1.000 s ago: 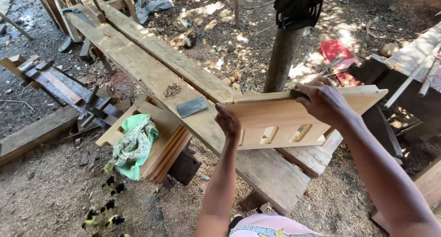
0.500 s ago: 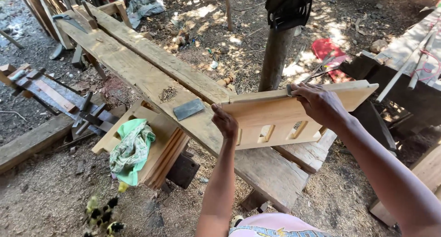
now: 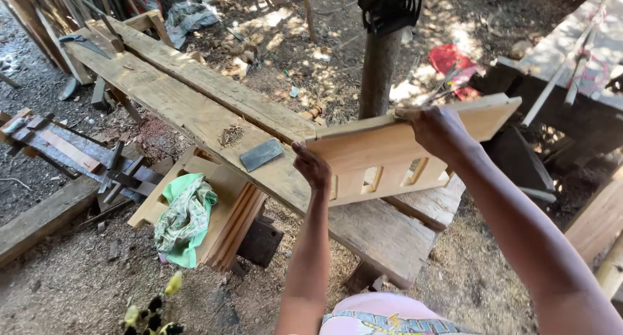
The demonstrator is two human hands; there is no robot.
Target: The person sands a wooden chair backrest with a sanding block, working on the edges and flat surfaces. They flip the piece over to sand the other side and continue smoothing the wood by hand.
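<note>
Left hand: the left hand is clamped on the near left end of the slotted wooden panel, fingers wrapped round its edge, centre of the frame
Right hand: the right hand grips the panel's top edge toward the right, closed over the wood
Panel: pale wood with rectangular slots along its lower half, held up in the air on edge, above the plank bench, not touching it
Change: compared with a second ago the panel sits higher and is tipped more, its right end raised toward the upper right of the frame; both grips are unchanged
Meaning: it looks as though the piece is being lifted and turned for a look along it, rather than set down
Bench top: a flat grey sharpening stone and a small heap of shavings lie left of the panel
Lower left: a green cloth is draped over a stack of wooden frames
Upper centre: a post stands behind the panel
</note>
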